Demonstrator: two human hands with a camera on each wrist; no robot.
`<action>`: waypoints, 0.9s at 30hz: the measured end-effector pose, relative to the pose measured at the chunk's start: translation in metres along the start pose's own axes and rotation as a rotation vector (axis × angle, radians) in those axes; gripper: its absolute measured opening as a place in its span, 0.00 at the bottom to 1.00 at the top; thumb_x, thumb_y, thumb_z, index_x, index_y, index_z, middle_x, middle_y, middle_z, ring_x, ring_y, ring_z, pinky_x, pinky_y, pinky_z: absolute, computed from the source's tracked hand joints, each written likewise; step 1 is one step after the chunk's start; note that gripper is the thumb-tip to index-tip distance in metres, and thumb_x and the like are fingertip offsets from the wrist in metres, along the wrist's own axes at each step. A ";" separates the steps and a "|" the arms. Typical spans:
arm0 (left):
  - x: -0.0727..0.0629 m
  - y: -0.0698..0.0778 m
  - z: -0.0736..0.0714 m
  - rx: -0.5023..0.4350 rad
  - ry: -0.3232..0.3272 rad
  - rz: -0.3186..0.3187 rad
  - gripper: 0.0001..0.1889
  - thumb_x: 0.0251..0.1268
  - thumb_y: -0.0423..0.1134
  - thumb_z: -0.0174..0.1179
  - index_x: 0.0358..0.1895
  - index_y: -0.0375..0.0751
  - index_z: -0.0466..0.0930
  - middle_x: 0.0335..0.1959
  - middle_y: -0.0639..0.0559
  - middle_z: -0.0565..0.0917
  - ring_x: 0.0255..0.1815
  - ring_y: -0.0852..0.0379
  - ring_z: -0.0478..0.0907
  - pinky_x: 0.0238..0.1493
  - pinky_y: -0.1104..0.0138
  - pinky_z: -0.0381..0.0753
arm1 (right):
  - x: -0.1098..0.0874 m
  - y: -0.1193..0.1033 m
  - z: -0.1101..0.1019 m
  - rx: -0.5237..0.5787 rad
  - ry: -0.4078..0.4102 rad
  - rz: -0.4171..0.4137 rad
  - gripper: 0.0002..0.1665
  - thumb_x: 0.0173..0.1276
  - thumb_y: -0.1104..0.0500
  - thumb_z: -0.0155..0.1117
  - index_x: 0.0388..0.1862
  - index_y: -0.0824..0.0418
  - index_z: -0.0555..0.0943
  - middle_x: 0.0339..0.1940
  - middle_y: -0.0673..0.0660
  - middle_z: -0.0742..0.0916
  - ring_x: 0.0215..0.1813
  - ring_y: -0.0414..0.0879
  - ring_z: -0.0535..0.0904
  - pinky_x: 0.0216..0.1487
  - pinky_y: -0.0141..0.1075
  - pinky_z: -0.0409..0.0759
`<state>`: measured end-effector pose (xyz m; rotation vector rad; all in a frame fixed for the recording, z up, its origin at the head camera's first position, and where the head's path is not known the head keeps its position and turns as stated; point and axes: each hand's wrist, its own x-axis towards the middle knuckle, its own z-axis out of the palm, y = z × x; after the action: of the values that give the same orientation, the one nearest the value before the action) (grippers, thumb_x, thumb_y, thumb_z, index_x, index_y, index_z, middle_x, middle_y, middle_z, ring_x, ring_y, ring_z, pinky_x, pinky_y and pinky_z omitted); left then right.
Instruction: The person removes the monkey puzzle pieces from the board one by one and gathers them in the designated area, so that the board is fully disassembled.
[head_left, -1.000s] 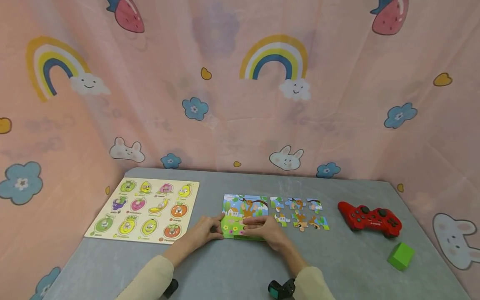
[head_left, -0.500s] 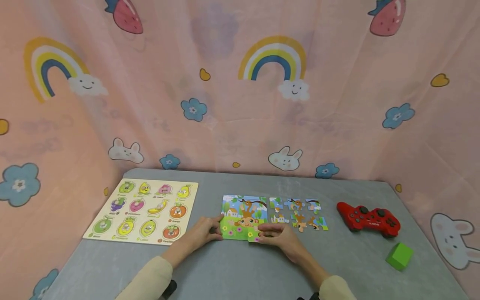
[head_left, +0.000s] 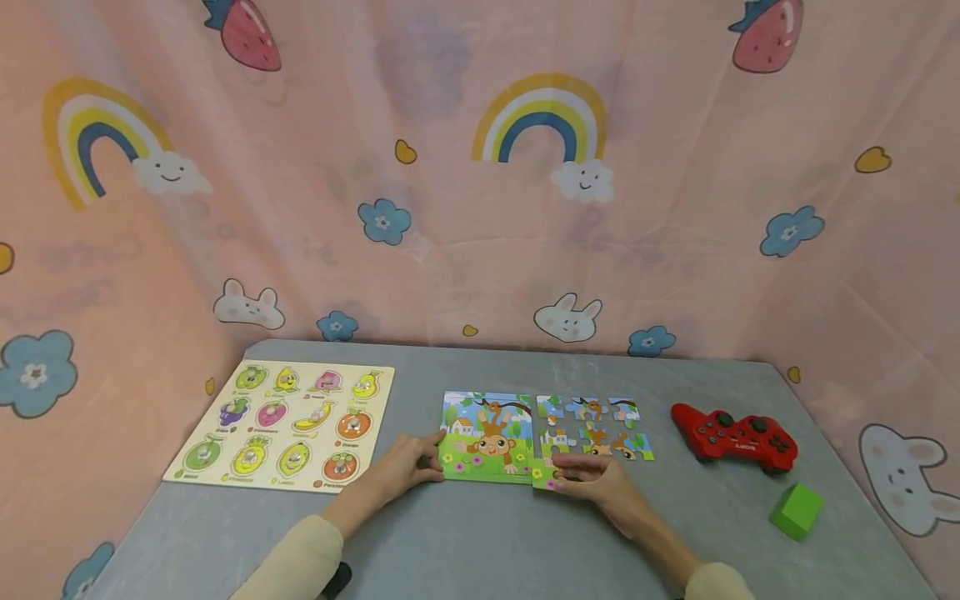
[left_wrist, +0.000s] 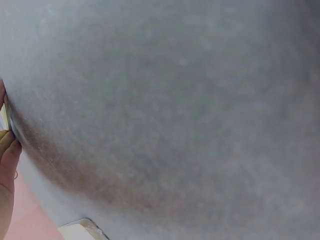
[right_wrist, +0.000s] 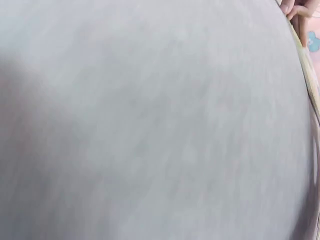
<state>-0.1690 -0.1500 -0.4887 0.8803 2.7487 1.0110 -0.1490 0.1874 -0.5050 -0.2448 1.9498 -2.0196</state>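
A monkey jigsaw puzzle [head_left: 491, 429] lies in the middle of the table in the head view, its picture showing a hanging monkey. My left hand [head_left: 408, 462] grips the puzzle's left edge, the thumb at the near-left corner. In the left wrist view, only fingers [left_wrist: 9, 160] at the far left show. Right of the puzzle, my right hand [head_left: 600, 483] pinches a green flowered jigsaw piece [head_left: 542, 473] and partly covers it. Loose jigsaw pieces [head_left: 588, 408] lie in two rows just beyond that hand. Fingertips [right_wrist: 299, 22] show at the right wrist view's top right corner.
A cream fruit board [head_left: 281, 425] lies on the left of the grey table [head_left: 465, 542]. At the right are a red game controller [head_left: 735, 437] and a green block [head_left: 797, 511]. A pink patterned curtain [head_left: 442, 283] hangs behind.
My right hand has moved right from the puzzle's near-right corner, drawing the flowered jigsaw piece to below the loose pieces. My left hand has stayed at the puzzle's left edge.
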 end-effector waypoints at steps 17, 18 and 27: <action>0.000 0.001 0.000 0.004 0.001 0.008 0.07 0.55 0.36 0.69 0.23 0.44 0.82 0.60 0.31 0.73 0.49 0.47 0.81 0.45 0.61 0.79 | -0.008 -0.004 -0.017 -0.141 0.052 0.072 0.31 0.52 0.64 0.76 0.54 0.75 0.78 0.51 0.64 0.84 0.46 0.44 0.83 0.45 0.35 0.81; 0.000 0.001 0.000 0.005 0.000 0.007 0.07 0.55 0.36 0.69 0.23 0.44 0.82 0.60 0.31 0.73 0.49 0.47 0.81 0.45 0.62 0.79 | -0.008 -0.005 -0.017 -0.162 0.059 0.073 0.31 0.51 0.63 0.76 0.53 0.75 0.79 0.51 0.64 0.84 0.46 0.45 0.83 0.45 0.35 0.81; 0.000 0.001 0.000 -0.001 0.004 0.020 0.06 0.54 0.34 0.69 0.23 0.43 0.82 0.60 0.30 0.73 0.49 0.46 0.82 0.46 0.60 0.79 | -0.004 -0.006 -0.019 -0.348 0.063 -0.047 0.25 0.50 0.63 0.77 0.47 0.72 0.83 0.49 0.66 0.85 0.48 0.49 0.84 0.45 0.32 0.81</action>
<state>-0.1687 -0.1494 -0.4876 0.9083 2.7479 1.0184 -0.1522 0.2064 -0.4994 -0.3125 2.3502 -1.7218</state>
